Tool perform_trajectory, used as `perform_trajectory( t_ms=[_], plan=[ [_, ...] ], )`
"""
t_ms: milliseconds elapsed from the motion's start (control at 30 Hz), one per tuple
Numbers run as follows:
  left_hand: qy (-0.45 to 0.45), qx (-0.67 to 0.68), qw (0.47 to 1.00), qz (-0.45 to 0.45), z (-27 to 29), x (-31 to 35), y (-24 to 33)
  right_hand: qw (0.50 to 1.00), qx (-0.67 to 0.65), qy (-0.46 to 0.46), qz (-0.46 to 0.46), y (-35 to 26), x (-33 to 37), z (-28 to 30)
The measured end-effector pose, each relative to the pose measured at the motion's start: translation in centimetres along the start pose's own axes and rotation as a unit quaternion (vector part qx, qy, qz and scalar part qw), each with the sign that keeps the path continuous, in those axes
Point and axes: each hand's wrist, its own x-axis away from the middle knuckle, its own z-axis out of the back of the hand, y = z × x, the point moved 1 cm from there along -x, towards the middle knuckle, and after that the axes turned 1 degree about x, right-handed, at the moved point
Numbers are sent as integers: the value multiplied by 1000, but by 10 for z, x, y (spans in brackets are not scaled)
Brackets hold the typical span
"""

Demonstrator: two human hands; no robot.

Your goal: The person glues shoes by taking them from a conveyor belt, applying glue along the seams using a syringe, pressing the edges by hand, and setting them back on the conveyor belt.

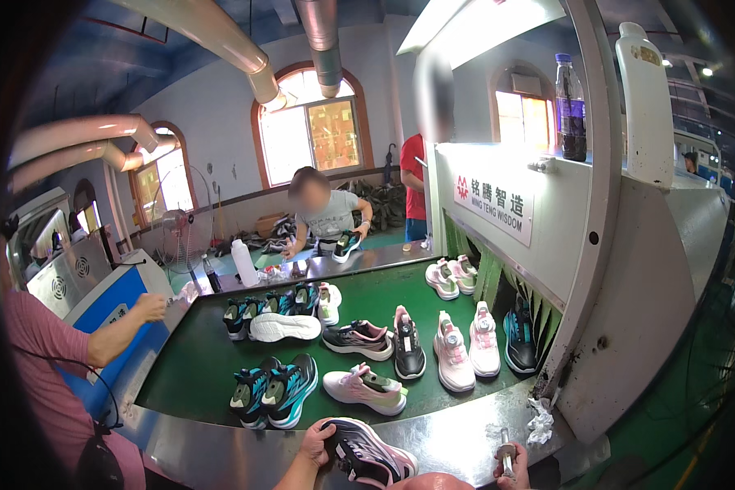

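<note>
My left hand (316,443) grips a black sneaker (366,451) with pink trim by one end, low over the near metal ledge (474,420). My right hand (512,469) is closed around a small metal tool (505,447) with a thin upright shaft; its exact kind is unclear. On the green belt (212,343) ahead lie a pink-and-grey sneaker (365,389) on its side and black-and-teal sneakers (290,392). Farther back are black-and-pink sneakers (410,343) and pale pink sneakers (453,353). A white sole (286,327) faces up among them.
A white machine housing (514,220) with hanging strips (492,273) covers the belt's right end. Crumpled paper (540,421) lies on the near ledge. Across the belt, a co-worker (327,214) holds a sneaker (347,246). Another person's arm (118,339) extends from the left.
</note>
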Motion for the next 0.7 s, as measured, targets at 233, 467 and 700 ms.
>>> perform_trajectory(
  t_ms=[233, 467, 700],
  plan=[
    [-8, 41, 999, 10, 2, 10, 1, 768, -521, -115, -355, -16, 14, 33],
    [28, -45, 999, -3, -5, 10, 3, 816, -437, -222, -307, -7, -1, 33],
    [4, -60, 998, 4, -11, 7, 5, 944, -62, -325, 5, 26, -36, 12]
  ],
)
